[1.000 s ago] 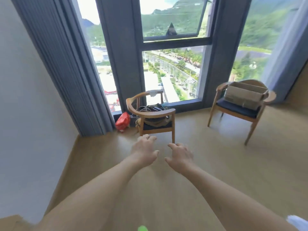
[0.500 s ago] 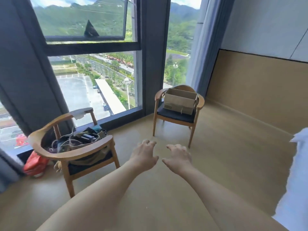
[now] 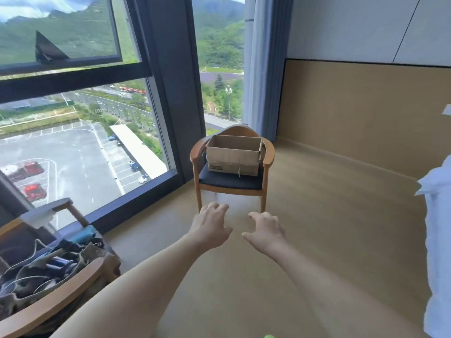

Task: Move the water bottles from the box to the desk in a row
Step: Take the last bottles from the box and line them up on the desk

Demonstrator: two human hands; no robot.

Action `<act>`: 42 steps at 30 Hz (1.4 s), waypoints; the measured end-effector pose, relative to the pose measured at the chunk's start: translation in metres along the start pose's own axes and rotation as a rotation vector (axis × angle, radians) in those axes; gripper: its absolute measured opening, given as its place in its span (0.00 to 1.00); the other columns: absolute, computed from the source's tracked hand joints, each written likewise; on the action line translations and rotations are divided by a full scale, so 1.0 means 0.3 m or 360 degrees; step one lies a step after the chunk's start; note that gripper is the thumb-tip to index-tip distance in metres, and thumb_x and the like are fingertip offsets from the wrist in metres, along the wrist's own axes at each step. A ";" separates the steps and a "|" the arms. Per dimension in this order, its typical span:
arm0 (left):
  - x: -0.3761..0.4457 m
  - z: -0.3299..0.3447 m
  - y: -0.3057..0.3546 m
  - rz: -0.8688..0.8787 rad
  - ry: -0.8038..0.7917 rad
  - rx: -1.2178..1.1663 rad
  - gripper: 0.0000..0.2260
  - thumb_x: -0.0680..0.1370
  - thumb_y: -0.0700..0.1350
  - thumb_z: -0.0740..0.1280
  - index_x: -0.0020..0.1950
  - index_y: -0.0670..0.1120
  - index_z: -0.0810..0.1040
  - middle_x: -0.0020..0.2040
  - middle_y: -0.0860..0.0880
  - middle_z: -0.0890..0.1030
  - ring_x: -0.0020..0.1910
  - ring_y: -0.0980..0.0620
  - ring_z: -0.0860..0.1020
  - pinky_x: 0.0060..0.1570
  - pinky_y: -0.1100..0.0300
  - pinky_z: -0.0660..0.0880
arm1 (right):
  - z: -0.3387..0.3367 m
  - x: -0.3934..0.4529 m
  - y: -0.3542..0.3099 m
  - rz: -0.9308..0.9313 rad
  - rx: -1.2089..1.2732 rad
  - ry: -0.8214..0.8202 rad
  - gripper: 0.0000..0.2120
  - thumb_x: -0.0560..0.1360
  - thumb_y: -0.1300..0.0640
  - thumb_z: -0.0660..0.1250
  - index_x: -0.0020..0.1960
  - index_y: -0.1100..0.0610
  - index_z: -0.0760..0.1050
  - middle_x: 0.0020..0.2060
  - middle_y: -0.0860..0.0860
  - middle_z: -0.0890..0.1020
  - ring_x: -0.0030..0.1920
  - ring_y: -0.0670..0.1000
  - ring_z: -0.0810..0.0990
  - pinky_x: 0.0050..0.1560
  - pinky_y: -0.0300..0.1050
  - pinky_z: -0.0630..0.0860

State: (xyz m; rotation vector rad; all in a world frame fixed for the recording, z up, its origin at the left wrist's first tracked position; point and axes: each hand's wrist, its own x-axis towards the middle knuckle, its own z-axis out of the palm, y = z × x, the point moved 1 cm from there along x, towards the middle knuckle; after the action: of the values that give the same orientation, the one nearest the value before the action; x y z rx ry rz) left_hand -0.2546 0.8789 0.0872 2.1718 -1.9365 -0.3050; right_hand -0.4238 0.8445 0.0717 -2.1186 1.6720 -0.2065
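An open brown cardboard box sits on the dark seat of a wooden armchair straight ahead by the window. Its inside is hidden from here, so no water bottles show, and no desk is in view. My left hand and my right hand are stretched out side by side in front of me, well short of the chair. Both hold nothing, with fingers apart and slightly curled.
A second wooden armchair at the lower left holds a pile of bags and cables. Tall windows fill the left, a blue curtain hangs behind the box chair, and white fabric hangs at the right edge. Wood floor lies between.
My view has swung right and come nearer, so the box chair has shifted from the right to straight ahead and looks larger. Both hands stay out in front, empty.
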 end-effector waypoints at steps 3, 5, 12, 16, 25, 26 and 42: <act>0.231 -0.019 0.048 -0.0057 0.0009 0.0030 0.28 0.77 0.54 0.70 0.75 0.51 0.67 0.72 0.46 0.71 0.70 0.42 0.68 0.65 0.45 0.73 | -0.071 0.240 0.052 -0.0034 0.0028 -0.0024 0.32 0.75 0.41 0.69 0.76 0.46 0.67 0.71 0.51 0.72 0.71 0.57 0.69 0.67 0.52 0.69; 0.378 -0.045 0.088 -0.0102 0.0020 0.0011 0.27 0.77 0.54 0.70 0.74 0.51 0.68 0.72 0.46 0.71 0.70 0.42 0.69 0.65 0.46 0.73 | -0.138 0.392 0.074 -0.0039 0.0040 -0.0028 0.32 0.75 0.41 0.70 0.77 0.46 0.67 0.72 0.52 0.72 0.72 0.57 0.68 0.68 0.52 0.68; 0.806 -0.044 0.182 -0.0145 -0.0026 -0.0070 0.24 0.77 0.54 0.71 0.70 0.51 0.70 0.66 0.47 0.74 0.67 0.43 0.71 0.62 0.46 0.74 | -0.219 0.832 0.091 -0.0079 0.0092 -0.0119 0.28 0.76 0.43 0.68 0.75 0.45 0.69 0.67 0.52 0.75 0.69 0.57 0.72 0.65 0.50 0.71; 1.010 -0.002 0.135 -0.0172 -0.0108 -0.0114 0.26 0.77 0.54 0.71 0.73 0.52 0.69 0.67 0.48 0.74 0.67 0.44 0.71 0.63 0.47 0.75 | -0.197 1.030 0.103 -0.0037 0.0092 -0.0203 0.29 0.75 0.41 0.69 0.75 0.45 0.69 0.68 0.51 0.75 0.70 0.56 0.71 0.66 0.51 0.70; 1.603 0.040 -0.143 -0.0176 -0.0178 -0.0187 0.23 0.76 0.55 0.70 0.69 0.51 0.72 0.64 0.47 0.74 0.64 0.45 0.72 0.59 0.48 0.76 | -0.200 1.610 0.048 0.0084 0.0110 -0.0115 0.29 0.76 0.45 0.70 0.75 0.47 0.69 0.68 0.52 0.75 0.69 0.57 0.71 0.65 0.51 0.73; 1.678 0.039 -0.178 -0.0174 -0.0191 -0.0205 0.23 0.76 0.55 0.70 0.70 0.51 0.72 0.65 0.47 0.75 0.64 0.45 0.72 0.59 0.48 0.76 | -0.202 1.679 0.024 0.0102 0.0111 -0.0101 0.29 0.76 0.45 0.70 0.75 0.48 0.69 0.67 0.52 0.75 0.68 0.57 0.71 0.64 0.51 0.74; 2.458 0.045 -0.715 -0.0351 -0.0369 -0.0445 0.26 0.79 0.55 0.68 0.75 0.50 0.68 0.71 0.46 0.72 0.70 0.45 0.70 0.65 0.51 0.71 | -0.069 2.518 -0.289 0.0294 0.0071 -0.0308 0.28 0.75 0.45 0.71 0.73 0.49 0.71 0.64 0.51 0.77 0.65 0.56 0.74 0.61 0.50 0.75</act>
State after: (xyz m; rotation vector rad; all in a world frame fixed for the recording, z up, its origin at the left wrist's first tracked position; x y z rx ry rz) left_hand 0.0280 0.1697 0.0028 2.2388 -1.6375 -0.8456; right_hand -0.1570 0.1344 0.0161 -1.8729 1.7172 0.0174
